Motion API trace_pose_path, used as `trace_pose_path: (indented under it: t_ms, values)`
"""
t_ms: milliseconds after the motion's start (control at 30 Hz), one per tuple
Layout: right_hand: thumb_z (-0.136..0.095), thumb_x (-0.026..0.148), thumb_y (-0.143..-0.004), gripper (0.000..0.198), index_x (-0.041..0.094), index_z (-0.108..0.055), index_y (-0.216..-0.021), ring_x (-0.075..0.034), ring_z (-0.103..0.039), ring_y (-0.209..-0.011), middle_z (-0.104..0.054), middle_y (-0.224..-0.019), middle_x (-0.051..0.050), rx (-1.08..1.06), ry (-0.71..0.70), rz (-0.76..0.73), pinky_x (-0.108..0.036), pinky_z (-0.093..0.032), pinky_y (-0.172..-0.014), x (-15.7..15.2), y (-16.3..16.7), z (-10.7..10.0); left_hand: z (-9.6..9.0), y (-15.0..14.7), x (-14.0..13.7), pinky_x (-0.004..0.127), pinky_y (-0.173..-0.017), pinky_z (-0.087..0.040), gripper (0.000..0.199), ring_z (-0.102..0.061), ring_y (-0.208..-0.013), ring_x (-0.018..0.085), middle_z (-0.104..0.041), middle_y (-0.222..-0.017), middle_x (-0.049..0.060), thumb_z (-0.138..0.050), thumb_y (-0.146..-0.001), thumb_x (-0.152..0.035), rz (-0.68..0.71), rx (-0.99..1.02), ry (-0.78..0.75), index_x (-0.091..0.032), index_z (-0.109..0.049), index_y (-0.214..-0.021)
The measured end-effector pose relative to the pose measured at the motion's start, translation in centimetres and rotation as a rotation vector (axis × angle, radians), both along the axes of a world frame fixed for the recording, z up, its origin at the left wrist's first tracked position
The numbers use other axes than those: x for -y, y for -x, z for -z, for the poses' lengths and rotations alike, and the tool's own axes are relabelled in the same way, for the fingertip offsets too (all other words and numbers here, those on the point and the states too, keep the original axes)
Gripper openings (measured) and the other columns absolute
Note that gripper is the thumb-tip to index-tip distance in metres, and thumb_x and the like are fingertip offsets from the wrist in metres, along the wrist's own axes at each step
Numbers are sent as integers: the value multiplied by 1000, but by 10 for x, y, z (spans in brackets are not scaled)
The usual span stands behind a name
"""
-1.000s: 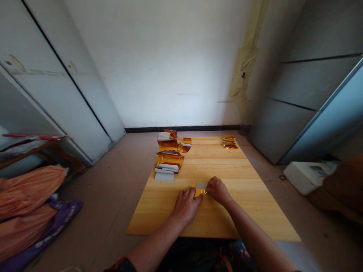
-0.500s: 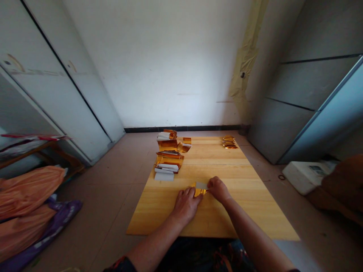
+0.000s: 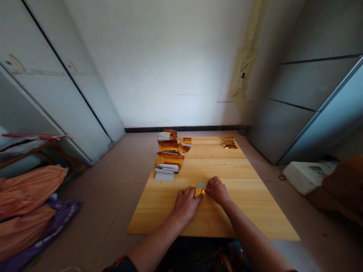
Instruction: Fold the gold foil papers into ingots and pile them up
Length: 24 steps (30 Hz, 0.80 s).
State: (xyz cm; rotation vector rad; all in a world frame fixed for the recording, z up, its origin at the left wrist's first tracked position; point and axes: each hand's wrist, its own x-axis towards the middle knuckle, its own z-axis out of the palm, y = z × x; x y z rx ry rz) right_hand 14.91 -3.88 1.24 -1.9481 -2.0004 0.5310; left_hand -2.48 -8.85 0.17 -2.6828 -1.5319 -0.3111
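A small sheet of gold foil paper, partly folded with its grey-white back showing, lies on the wooden table between my hands. My left hand holds its left and near side, thumb and fingers pressed on it. At the right edge, my right hand pinches the paper between thumb and fingertips. Stacks of gold foil paper with white backs lie at the table's left side. At the far right corner sits a small pile of folded gold papers.
Beyond the table stands a white wall. A grey cabinet is on the left, and a refrigerator on the right. A white box sits on the floor at right; orange cloth lies at left.
My right hand has shifted slightly left, bringing the right edge of the gold paper inward. My left hand stays in place.
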Motion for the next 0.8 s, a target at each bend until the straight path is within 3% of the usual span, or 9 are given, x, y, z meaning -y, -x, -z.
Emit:
trace_pose_path:
  t_ms: [167, 267, 433, 567, 800]
  values:
    - [-54, 5, -67, 16, 18, -63, -69, -14, -55, -79, -57, -84, -4, -116, -80, -50, -22, -41, -71, -4, -10, 1, -2, 0, 0, 35, -87, -42, 32, -49, -111, 22, -55, -117, 6, -50, -89, -24, 0, -3, 15, -34, -56, -119]
    - [-51, 3, -68, 22, 19, -66, -74, -14, -57, -81, -60, -84, -3, -249, -188, -191, -22, -43, -74, -4, -8, -4, -4, 0, 0, 38, -86, -42, 33, -48, -112, 24, -55, -118, 6, -48, -90, -24, 1, -10, 28, -35, -55, -120]
    - [-50, 3, -67, 26, 19, -69, -77, -12, -59, -75, -65, -79, 0, -271, -5, -434, -20, -43, -70, -8, 5, -5, -6, -2, 0, 37, -84, -43, 36, -50, -108, 24, -57, -114, 7, -46, -90, -21, -3, -23, 46, -34, -52, -123]
    - [-51, 3, -65, 26, 18, -69, -74, -12, -59, -75, -66, -80, -1, -162, 42, -446, -19, -42, -69, -15, 6, 0, -4, 2, 0, 37, -85, -42, 40, -49, -110, 24, -57, -115, 7, -47, -90, -20, 25, -8, 19, -35, -50, -126]
    - [-61, 7, -62, 17, 17, -69, -73, -10, -56, -65, -64, -73, 2, -229, 158, -451, -18, -39, -59, -24, 3, -3, -4, 16, -2, 39, -92, -38, 32, -44, -119, 24, -51, -128, 7, -43, -91, -20, 146, 22, 34, -31, -58, -117]
